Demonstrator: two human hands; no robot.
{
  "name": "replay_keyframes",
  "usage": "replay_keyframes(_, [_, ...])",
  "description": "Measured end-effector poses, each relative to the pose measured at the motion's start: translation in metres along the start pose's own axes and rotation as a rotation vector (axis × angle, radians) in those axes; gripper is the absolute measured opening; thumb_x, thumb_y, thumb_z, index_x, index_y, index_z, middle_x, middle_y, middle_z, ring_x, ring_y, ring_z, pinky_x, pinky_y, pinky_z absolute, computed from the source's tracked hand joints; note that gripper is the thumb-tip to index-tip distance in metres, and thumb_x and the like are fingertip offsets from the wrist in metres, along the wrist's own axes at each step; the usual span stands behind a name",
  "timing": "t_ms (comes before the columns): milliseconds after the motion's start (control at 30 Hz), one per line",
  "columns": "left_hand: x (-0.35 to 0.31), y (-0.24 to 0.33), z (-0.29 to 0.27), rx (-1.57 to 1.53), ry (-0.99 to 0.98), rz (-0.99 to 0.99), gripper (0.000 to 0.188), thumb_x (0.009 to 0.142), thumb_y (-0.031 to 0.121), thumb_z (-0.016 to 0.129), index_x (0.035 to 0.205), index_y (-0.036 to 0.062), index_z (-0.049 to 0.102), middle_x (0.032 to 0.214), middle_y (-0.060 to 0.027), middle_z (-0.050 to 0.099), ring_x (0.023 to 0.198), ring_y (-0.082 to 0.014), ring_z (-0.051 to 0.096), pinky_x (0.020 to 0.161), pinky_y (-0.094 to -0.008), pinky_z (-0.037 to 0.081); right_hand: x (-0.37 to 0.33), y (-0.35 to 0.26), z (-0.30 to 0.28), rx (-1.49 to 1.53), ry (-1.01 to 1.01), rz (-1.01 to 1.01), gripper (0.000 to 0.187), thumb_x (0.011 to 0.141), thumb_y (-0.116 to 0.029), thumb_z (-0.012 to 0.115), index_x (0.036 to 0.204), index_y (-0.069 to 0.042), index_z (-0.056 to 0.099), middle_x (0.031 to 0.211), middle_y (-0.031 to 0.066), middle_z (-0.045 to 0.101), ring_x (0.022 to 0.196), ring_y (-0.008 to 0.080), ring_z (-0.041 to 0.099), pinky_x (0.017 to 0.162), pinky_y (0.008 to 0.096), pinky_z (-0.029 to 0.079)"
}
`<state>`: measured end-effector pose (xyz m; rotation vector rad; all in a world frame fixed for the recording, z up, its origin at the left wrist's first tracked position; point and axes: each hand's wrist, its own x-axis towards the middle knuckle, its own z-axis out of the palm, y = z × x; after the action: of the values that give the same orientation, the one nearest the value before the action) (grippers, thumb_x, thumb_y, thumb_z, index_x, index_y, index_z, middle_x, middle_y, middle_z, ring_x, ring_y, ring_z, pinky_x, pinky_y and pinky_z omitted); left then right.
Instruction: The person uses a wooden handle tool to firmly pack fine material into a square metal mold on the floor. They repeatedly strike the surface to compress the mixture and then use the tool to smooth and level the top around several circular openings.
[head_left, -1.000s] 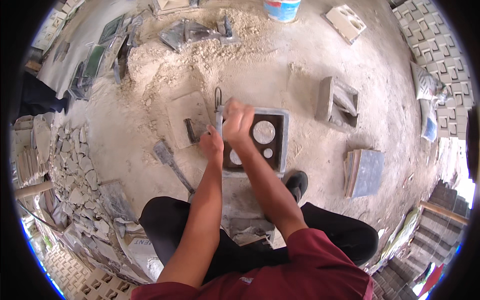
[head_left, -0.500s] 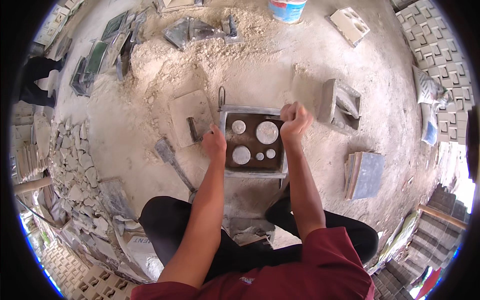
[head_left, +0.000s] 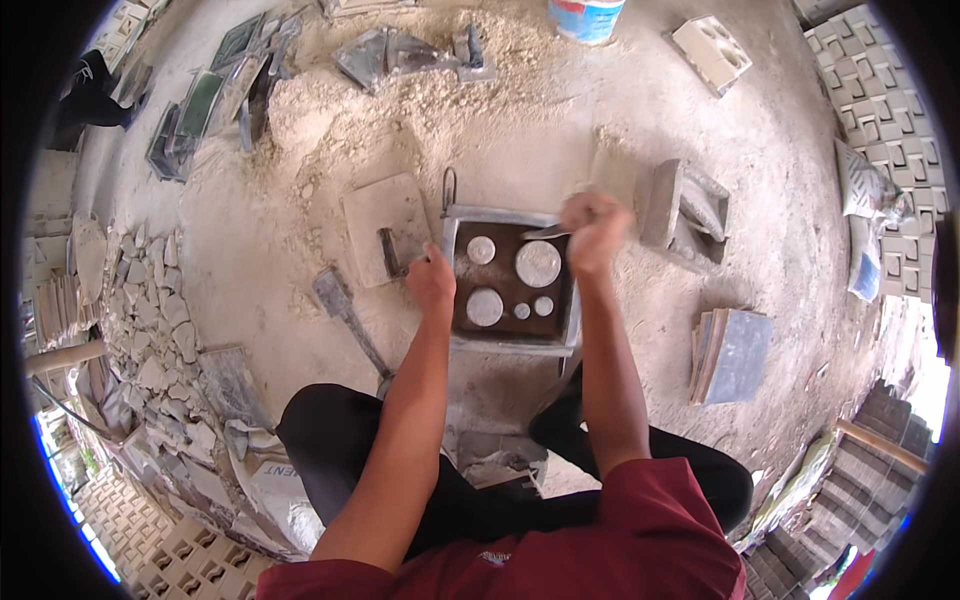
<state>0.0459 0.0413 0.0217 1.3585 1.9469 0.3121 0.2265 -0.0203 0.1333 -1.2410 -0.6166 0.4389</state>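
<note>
A rectangular metal mould (head_left: 512,348) lies in front of me with dark, damp-looking material inside. Several pale round discs of different sizes, among them a large disc (head_left: 538,263), sit in it. My right hand (head_left: 598,235), blurred by motion, is closed on a thin-bladed tool (head_left: 545,233) above the mould's far right corner. The blade points left over the material; its handle is hidden in my fist. Beside the mould's left wall is my left hand (head_left: 431,280), its fingers curled; what they grip is hidden. Just left of it, a dark handle (head_left: 388,252) rises from a flat square board (head_left: 365,215).
A flat-bladed scraper (head_left: 350,315) lies left of my forearm. To the right are a hollow grey block (head_left: 672,205) and a stack of thin plates (head_left: 737,355). Loose sand (head_left: 330,120), a blue-and-white bucket (head_left: 587,18) and a holed block (head_left: 710,55) are farther off. Someone's dark-clothed legs (head_left: 95,95) show far left.
My right hand has shifted slightly up and right, and the tool's blade now shows past the fist. My left hand stays beside the mould. The whole view has shifted a little.
</note>
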Motion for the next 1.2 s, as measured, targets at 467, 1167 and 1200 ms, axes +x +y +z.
replay_keyframes(467, [0.004, -0.002, -0.011, 0.047, -0.013, -0.068, 0.062, 0.088, 0.049, 0.037, 0.090, -0.0049, 0.067, 0.093, -0.0263, 0.065, 0.092, -0.0422, 0.061, 0.084, -0.0497, 0.045, -0.019, -0.032, 0.050, 0.091, -0.053, 0.065, 0.033, 0.083, -0.017, 0.033, 0.052, -0.005, 0.030, 0.048, -0.0005, 0.030, 0.045, 0.0090, 0.027, 0.041, 0.0268, 0.022])
replay_keyframes(1167, [0.009, -0.005, -0.008, -0.011, -0.018, -0.017, 0.058, 0.090, 0.045, 0.036, 0.090, -0.0029, 0.068, 0.089, -0.0269, 0.064, 0.089, -0.0435, 0.061, 0.082, -0.0498, 0.046, -0.016, -0.003, 0.047, -0.030, 0.041, -0.090, 0.037, 0.086, -0.022, 0.036, 0.053, -0.009, 0.024, 0.048, -0.0015, 0.024, 0.044, 0.0084, 0.028, 0.040, 0.0251, 0.018])
replay_keyframes(1200, [0.009, -0.004, -0.010, -0.013, -0.011, -0.019, 0.058, 0.090, 0.045, 0.036, 0.090, -0.0029, 0.068, 0.089, -0.0269, 0.064, 0.089, -0.0435, 0.061, 0.082, -0.0498, 0.046, -0.020, -0.011, 0.042, 0.067, 0.057, -0.066, 0.036, 0.085, -0.021, 0.036, 0.053, -0.008, 0.026, 0.048, -0.0008, 0.025, 0.044, 0.0087, 0.028, 0.040, 0.0251, 0.019])
